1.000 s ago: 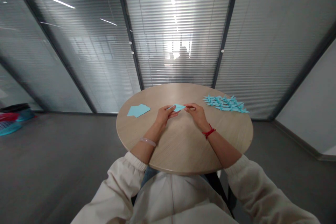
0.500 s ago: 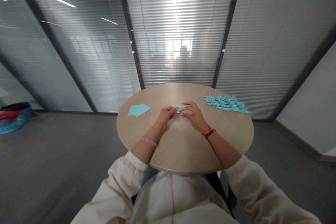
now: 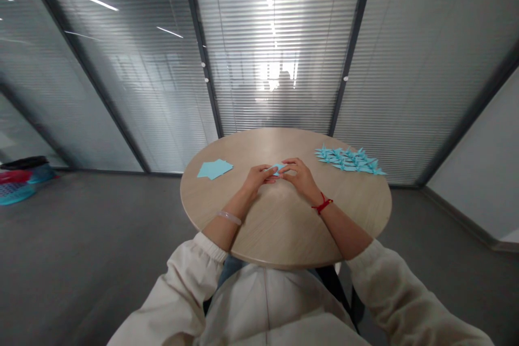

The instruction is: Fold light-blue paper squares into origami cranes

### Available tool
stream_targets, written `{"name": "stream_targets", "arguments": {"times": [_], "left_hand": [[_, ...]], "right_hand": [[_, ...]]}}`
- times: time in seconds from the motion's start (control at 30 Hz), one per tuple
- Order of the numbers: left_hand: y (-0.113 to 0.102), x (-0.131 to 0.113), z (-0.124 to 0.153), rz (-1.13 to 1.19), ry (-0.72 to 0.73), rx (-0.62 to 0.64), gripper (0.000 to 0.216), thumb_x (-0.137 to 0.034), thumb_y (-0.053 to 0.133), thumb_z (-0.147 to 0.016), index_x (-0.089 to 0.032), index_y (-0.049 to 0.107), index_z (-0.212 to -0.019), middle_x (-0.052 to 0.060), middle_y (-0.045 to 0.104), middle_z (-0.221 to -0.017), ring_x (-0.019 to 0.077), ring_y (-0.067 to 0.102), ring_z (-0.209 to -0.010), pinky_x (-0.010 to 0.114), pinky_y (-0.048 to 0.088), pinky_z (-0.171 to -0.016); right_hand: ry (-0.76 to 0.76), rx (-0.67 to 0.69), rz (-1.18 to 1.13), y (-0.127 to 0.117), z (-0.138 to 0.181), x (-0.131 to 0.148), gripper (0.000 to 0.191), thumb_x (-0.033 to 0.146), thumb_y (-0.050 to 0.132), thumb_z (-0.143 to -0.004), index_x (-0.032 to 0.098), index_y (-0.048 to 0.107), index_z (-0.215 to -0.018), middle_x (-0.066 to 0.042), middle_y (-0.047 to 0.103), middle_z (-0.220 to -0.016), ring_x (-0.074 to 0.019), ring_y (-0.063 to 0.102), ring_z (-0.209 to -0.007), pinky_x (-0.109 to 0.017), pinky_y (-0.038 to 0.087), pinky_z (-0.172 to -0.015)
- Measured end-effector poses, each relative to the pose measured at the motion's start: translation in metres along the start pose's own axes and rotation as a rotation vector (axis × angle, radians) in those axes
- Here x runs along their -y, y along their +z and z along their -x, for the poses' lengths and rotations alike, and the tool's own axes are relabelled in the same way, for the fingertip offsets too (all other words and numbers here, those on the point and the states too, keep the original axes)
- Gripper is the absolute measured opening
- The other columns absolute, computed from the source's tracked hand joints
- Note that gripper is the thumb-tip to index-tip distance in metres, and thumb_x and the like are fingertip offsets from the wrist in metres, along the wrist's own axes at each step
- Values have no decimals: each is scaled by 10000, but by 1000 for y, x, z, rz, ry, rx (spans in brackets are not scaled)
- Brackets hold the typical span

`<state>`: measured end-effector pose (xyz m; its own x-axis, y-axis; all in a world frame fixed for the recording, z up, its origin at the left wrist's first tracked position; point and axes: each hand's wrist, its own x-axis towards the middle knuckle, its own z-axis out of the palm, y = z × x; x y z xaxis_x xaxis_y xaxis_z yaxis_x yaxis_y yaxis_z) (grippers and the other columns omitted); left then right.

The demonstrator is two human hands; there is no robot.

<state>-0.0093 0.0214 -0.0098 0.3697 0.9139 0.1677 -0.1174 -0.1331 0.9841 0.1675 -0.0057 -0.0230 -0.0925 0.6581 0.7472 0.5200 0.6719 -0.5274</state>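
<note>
Over the middle of the round wooden table, a small light-blue piece of folded paper is held between both hands. My left hand grips its left side, thumb on top. From the right, my right hand has its thumb and fingers closed on the other side. Fingers cover much of the paper, so its exact shape is hidden. A few loose sheets of light-blue paper lie overlapping to the left of my hands. On the right stand several light-blue folded paper cranes, packed close together in rows.
Glass panels with blinds rise just behind the table's far edge. Baskets, blue and red, sit on the grey floor at far left. A white wall is on the right.
Both hands stay nearly in place on the paper, with only slight finger movement. The paper's visible part looks a little smaller or flatter. The sheets and cranes have not moved.
</note>
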Motion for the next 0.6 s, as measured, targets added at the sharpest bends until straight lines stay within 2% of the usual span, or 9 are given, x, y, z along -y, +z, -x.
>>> {"name": "stream_targets", "arguments": {"times": [0.33, 0.6], "left_hand": [[1, -1, 1, 16, 12, 38, 395, -441, 795, -594, -135, 738, -837, 96, 715, -883, 172, 635, -772, 283, 502, -732], [5, -5, 0, 19, 31, 17, 441, -444, 828, -522, -130, 737, -817, 73, 721, -821, 165, 635, -738, 282, 506, -726]], "right_hand": [[116, -37, -55, 0, 1, -2, 152, 395, 687, -769, 247, 722, -777, -56, 620, -974, -199, 588, -951, -373, 445, -904], [207, -62, -149, 4, 1, -15, 212, 440, 699, -732, 237, 729, -785, -69, 643, -938, -214, 590, -916, -365, 482, -805]]}}
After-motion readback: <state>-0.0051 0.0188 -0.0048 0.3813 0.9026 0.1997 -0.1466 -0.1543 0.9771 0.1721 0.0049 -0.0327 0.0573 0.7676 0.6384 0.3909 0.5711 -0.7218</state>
